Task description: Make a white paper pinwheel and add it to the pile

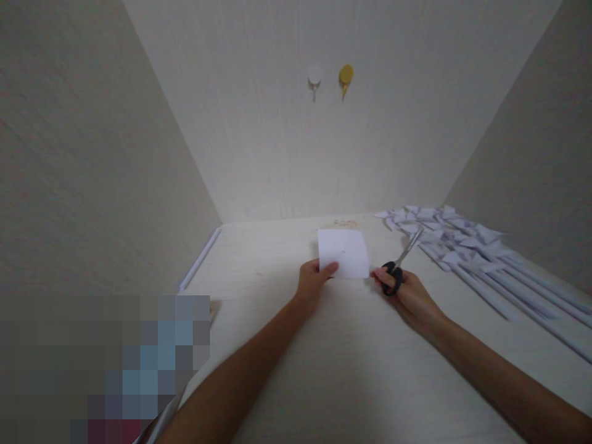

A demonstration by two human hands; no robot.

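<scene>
A small white paper square (349, 250) is pinched at its lower left by my left hand (317, 277), thumb on top. It has a tiny dark mark near its middle and a slightly curved right edge. Just right of the paper, my right hand (411, 296) is closed around a pair of scissors (409, 246) with black handles. Their metal blades point up and away to the right, apart from the paper. The fingertips of my right hand come close to the paper's lower right corner; I cannot tell if they touch it.
Several white paper pinwheels (476, 246) on rolled paper sticks lie piled along the right side of the pale table (351, 370). One rolled paper stick (198, 259) lies at the left edge. A white hook (315, 77) and a yellow hook (346, 75) are on the back wall. The lower left is pixelated.
</scene>
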